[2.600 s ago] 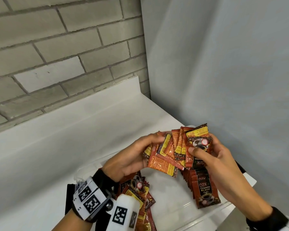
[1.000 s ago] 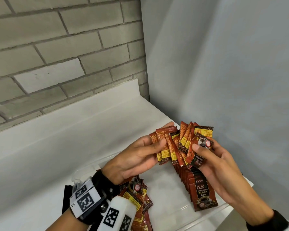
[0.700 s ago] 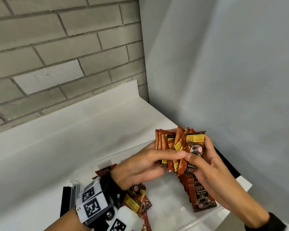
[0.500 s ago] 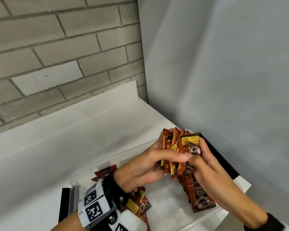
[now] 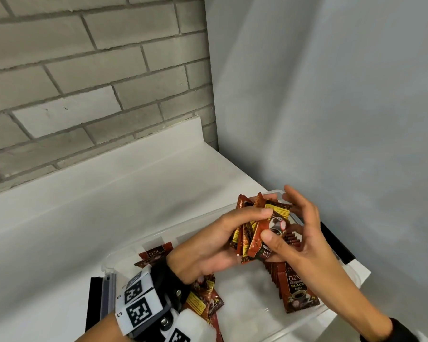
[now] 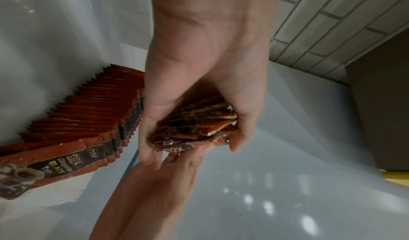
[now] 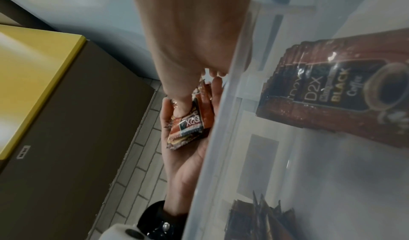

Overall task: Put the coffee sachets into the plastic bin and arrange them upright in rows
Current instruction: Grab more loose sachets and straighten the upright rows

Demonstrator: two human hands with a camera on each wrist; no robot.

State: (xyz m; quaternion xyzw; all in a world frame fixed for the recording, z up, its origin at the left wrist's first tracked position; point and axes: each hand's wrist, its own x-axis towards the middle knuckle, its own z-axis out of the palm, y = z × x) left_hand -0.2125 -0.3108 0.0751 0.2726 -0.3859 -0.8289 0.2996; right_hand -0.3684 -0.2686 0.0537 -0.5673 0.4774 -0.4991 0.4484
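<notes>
A bundle of red-brown coffee sachets [image 5: 251, 234] hangs over the clear plastic bin [image 5: 158, 236]. My left hand [image 5: 242, 233] grips the bundle from the left, thumb on top. My right hand [image 5: 281, 219] pinches it from the right, with the thumb on the front sachet and the fingers behind. The left wrist view shows the bundle [image 6: 194, 128] edge-on in my left hand [image 6: 188, 138]. An upright row of sachets [image 5: 297, 290] stands along the bin's right side. Loose sachets [image 5: 203, 299] lie at its near left, partly hidden by my left wrist.
One sachet [image 5: 156, 255] leans at the bin's back left corner. The bin sits on a white counter [image 5: 109, 193] in a corner between a brick wall and a grey wall. A yellow-topped box [image 7: 33, 68] stands beside the counter.
The fanned-out sachets have been squeezed into a tighter bundle. Both hands have come together and lowered it a little toward the bin.
</notes>
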